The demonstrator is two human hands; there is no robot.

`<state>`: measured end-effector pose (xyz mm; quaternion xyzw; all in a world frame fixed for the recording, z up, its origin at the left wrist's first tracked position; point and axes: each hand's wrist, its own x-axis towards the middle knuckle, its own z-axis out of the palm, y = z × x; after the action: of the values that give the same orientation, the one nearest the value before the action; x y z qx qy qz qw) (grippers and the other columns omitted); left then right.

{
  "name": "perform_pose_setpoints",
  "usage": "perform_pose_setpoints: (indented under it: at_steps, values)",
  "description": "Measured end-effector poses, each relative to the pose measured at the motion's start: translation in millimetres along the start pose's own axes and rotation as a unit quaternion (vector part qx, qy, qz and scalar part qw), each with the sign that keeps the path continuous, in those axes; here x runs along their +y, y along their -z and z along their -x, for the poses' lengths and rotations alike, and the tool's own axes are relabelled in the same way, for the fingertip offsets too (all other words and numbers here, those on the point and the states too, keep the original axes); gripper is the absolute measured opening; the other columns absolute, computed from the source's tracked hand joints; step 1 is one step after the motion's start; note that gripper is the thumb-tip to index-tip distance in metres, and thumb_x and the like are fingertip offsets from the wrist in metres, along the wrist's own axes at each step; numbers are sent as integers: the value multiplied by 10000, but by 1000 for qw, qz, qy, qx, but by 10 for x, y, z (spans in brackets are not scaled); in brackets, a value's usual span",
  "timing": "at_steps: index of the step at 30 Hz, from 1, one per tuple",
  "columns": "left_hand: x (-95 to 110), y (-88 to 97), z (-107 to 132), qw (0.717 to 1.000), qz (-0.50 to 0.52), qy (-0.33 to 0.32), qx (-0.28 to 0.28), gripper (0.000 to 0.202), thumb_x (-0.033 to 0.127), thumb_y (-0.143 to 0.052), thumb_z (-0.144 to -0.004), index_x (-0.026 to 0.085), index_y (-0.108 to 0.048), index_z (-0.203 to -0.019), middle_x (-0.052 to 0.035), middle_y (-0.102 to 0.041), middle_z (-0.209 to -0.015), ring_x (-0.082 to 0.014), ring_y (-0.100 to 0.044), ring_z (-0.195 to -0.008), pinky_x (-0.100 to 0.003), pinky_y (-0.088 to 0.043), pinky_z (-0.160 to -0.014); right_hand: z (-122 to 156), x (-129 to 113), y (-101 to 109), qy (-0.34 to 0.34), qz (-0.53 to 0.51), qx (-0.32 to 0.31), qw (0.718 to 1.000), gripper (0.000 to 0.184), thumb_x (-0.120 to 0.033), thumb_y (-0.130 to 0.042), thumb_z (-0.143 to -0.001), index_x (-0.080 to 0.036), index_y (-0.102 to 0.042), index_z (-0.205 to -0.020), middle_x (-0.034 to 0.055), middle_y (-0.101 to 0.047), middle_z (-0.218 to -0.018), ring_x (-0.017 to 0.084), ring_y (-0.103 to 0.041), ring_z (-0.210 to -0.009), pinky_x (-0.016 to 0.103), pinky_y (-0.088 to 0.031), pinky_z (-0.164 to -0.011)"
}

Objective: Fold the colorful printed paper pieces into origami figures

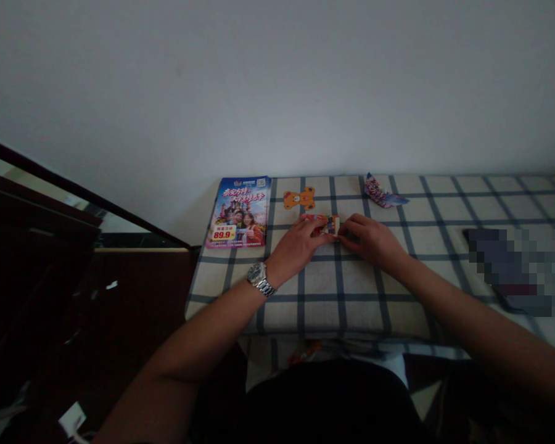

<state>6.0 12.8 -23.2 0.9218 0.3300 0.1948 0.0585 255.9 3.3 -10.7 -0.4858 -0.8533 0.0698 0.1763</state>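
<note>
A small piece of folded colourful paper (333, 223), red and orange with a pale right end, lies on the checked tablecloth between my hands. My left hand (297, 245), with a metal wristwatch (260, 279) on its wrist, grips the paper from the left, thumb and fingers on it. My right hand (369, 239) has its fingers pinched together at the paper's right edge. Part of the paper is hidden under the fingers. Just beyond it lies an orange bear-shaped cutout (300, 198).
Left of my hands sits a stack of printed flyers (238, 214). A folded printed paper (382, 192) rests near the wall. At the right a dark, pixelated flat object (504, 265) lies on the checked tablecloth (324, 305). A dark reddish floor (134, 308) shows at the left.
</note>
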Motion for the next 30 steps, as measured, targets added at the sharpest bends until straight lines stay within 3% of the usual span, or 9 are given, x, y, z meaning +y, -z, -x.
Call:
perform_pose_setpoints:
  at_steps: [9,21,30]
  values:
    - [-31,-38,-5,999,31,1,-11,359,193,-527,-1057,338,-725,-1319,-70,-577,-1453,-276,-533,-1366,-507,-468,-1172,-66,53,-17,4,0,2,1000,173,-295,-576,-1023,-199,-695,-941,85,-673,-991,203,-639,-796,315,-463,-715]
    - [-22,-63,12,1000,30,5,1,379,157,-542,-1041,342,-731,-1313,-71,-561,-1450,-279,-562,-1318,-476,-497,-1139,-417,240,-84,-32,19,54,998,151,-250,-591,-1011,-183,-710,-946,102,-675,-992,239,-643,-863,342,-474,-768]
    - [-23,-45,11,1000,27,-3,-1,364,164,-550,-1046,349,-710,-1315,-66,-570,-1440,-271,-573,-1320,-496,-527,-1133,-363,252,-49,-31,-36,76,996,142,-265,-608,-1003,-179,-713,-961,95,-674,-974,236,-650,-852,348,-502,-767]
